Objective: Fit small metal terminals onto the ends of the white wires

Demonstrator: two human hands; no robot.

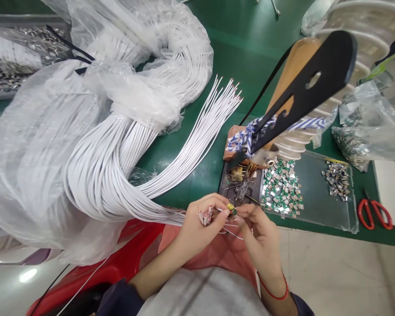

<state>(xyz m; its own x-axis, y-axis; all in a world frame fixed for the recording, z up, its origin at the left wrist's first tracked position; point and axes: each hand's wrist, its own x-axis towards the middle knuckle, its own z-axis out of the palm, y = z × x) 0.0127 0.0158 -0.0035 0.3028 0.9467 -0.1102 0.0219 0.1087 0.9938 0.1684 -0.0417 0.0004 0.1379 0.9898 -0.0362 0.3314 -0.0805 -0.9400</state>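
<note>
My left hand (206,221) is closed round a bunch of white cables (174,215), whose stripped reddish ends poke out between thumb and fingers. Its thumb and fingertip also pinch near a small yellow and green piece (231,207). On the other side of that piece, the fingers of my right hand (258,230) are pinched together against it. What exactly the right fingertips hold is too small to make out. A few loose white wires hang below, between the hands. From the left hand the cables curve back into a large coiled bundle (95,171) partly wrapped in clear plastic.
To the right lies a tray (316,193) with small green-and-silver connectors (281,186) and metal shells (337,180). Red-handled scissors (375,213) rest beside it. A ribbed duct (345,39) and a black bracket (306,92) rise behind. Bagged metal parts (16,57) sit far left.
</note>
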